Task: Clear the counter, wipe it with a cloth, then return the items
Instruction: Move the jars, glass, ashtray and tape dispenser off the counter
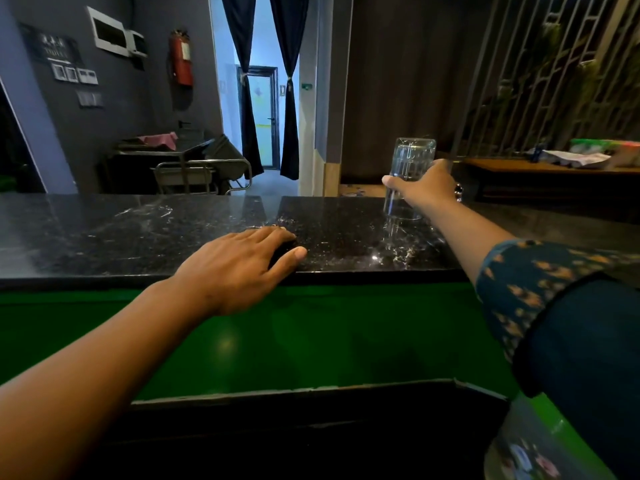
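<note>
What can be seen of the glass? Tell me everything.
The glass is a tall, clear tumbler that looks empty, with faint ribbing on its walls. It stands about upright at the counter's far right side, its base at or just above the dark polished stone, which reflects it. The right hand grips its middle; nothing else touches it.

A red extinguisher (183, 60) hangs on the grey wall (145, 109). 2 dark curtains (247, 98) frame a doorway. A metal cart (204, 173) stands beyond, perhaps holding a pink cloth (160, 138).
</note>
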